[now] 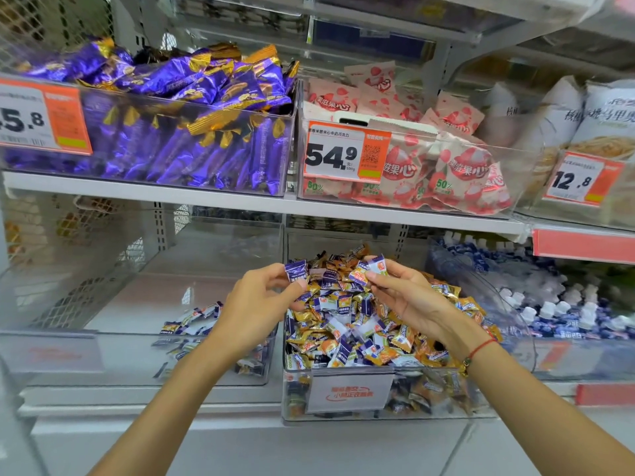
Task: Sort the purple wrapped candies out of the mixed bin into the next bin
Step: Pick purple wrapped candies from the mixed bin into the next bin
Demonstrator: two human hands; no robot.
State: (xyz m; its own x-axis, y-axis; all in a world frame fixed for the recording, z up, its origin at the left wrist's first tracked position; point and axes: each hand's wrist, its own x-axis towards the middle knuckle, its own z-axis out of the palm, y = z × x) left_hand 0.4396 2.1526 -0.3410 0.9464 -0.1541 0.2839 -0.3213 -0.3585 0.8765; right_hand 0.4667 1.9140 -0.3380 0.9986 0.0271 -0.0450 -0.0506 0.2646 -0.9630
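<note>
Here, on the lower shelf, the left bin [62, 338] is sitting with a small heap of purple-and-white candies [192, 321] in its right part, partly hidden behind my left forearm. My left hand [256, 304] is hovering over the wall between the two bins, thumb and forefinger pinching a purple wrapped candy [296, 270] held upright above the near-left edge of the mixed pile. Just right of it, the mixed bin [343, 396] is brimming with gold, orange, white and purple sweets [360, 324], a white label on its near wall. My right hand [402, 293] is reaching over that pile, its fingers pinching a small cluster of wrapped candies [369, 269], purple, orange and white; I cannot tell how many. A red string bracelet [481, 348] is circling my right wrist. Farther right, another bin [556, 359] is holding blue-and-white sweets.
</note>
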